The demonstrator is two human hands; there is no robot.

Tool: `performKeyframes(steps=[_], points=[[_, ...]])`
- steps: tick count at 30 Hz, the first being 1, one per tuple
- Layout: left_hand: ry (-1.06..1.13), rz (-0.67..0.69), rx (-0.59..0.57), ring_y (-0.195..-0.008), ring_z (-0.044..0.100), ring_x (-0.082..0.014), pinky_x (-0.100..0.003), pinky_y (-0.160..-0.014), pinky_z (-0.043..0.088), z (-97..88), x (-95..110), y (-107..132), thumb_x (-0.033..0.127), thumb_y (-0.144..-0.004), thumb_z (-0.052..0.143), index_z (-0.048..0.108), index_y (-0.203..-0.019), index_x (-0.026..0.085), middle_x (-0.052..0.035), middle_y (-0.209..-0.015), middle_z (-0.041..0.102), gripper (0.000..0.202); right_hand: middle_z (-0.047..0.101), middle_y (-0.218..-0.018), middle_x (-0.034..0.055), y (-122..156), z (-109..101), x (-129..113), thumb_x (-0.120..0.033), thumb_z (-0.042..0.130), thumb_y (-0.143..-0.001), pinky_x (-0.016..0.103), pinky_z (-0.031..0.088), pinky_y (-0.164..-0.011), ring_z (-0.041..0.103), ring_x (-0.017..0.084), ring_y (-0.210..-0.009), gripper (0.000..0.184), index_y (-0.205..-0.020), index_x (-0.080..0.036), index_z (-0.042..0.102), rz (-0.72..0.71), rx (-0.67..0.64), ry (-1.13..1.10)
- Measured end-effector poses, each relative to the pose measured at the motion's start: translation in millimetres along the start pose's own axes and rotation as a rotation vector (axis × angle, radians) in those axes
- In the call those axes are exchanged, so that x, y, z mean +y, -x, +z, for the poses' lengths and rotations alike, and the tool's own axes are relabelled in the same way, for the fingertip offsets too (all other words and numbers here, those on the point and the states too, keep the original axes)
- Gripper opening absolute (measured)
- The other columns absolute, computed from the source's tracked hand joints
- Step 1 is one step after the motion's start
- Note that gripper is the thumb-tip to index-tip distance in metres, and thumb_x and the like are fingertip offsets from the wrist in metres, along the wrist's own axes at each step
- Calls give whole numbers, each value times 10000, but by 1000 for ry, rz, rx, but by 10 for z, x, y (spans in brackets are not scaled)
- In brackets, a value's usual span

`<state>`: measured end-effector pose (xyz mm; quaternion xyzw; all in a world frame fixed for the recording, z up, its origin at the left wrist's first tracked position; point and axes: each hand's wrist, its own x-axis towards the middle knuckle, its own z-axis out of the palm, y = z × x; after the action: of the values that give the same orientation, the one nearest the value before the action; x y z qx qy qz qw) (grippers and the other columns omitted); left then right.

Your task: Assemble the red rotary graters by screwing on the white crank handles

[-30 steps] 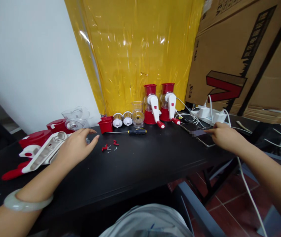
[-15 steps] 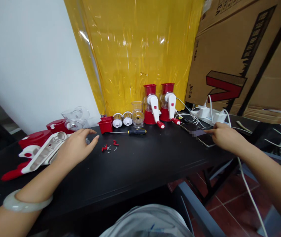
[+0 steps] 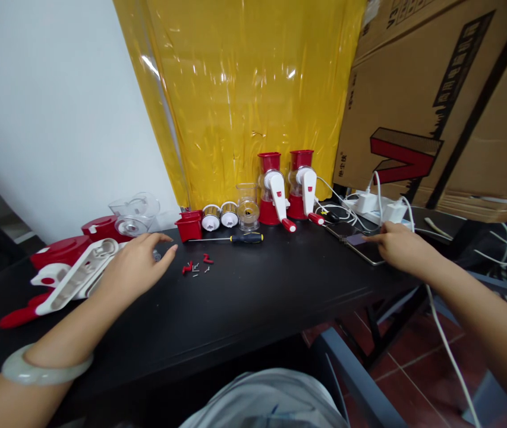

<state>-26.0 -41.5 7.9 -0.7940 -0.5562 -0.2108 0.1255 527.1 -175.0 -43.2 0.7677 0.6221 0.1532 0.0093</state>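
Observation:
My left hand (image 3: 139, 261) hovers over the black table with thumb and fingers apart and nothing between them. White crank handles (image 3: 79, 276) with red grips lie beside its wrist, partly hidden by it. Just past its fingertips are small red parts (image 3: 187, 268) and several screws (image 3: 195, 268). A screwdriver (image 3: 246, 238) with a black and yellow handle lies farther back. On the right, my right hand (image 3: 400, 245) stretches its index finger onto the screen of a phone or tablet (image 3: 372, 254); its other fingers are curled and grip nothing visible.
Two red-and-white rotary graters (image 3: 270, 211) stand at the back. Left of them are a clear housing (image 3: 248, 215), grater drums (image 3: 211, 218) and a red hopper (image 3: 189, 227). Red bases (image 3: 59, 251) sit at far left. White cables, a power strip (image 3: 371, 205) and a large carton (image 3: 396, 101) occupy the right.
The view has shifted very slightly. My right index finger has moved a little left on the screen; my left hand keeps nearly the same pose.

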Motion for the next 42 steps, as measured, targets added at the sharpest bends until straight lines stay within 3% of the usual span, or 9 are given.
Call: performKeyframes(steps=[5,12,23,42], points=[[-4,15,22,-1057,656,-333,-455,-917,491,18,-8,-4,533,-926,422,658,-1127,167,-123,-1146,700,479,573,-1008,160,-1,-36,-22,-139,405,-944,347,436,-894,593,254,-924,478,-1306,-191,713,-12,56,8],[-3,14,11,-1063,653,-324,-442,-920,488,16,-12,-15,532,-928,426,654,-1128,168,-127,-1157,698,474,579,-1008,165,-32,-25,-14,-156,422,-949,346,437,-883,595,252,-921,440,-1257,-162,736,-18,37,19],[2,0,8,-1047,662,-335,-450,-904,489,-2,4,-1,533,-920,410,660,-1101,177,-125,-1141,704,471,594,-1025,163,-221,-130,-413,-206,360,-981,376,439,-867,575,282,-1002,488,-1334,-242,695,-118,74,-10],[21,-7,-2,-1067,651,-341,-471,-919,492,-20,-7,9,521,-928,424,652,-1126,157,-139,-1162,694,474,632,-997,141,-227,-57,-399,-194,403,-953,360,445,-801,601,271,-948,471,-1293,-291,715,-125,112,30]])
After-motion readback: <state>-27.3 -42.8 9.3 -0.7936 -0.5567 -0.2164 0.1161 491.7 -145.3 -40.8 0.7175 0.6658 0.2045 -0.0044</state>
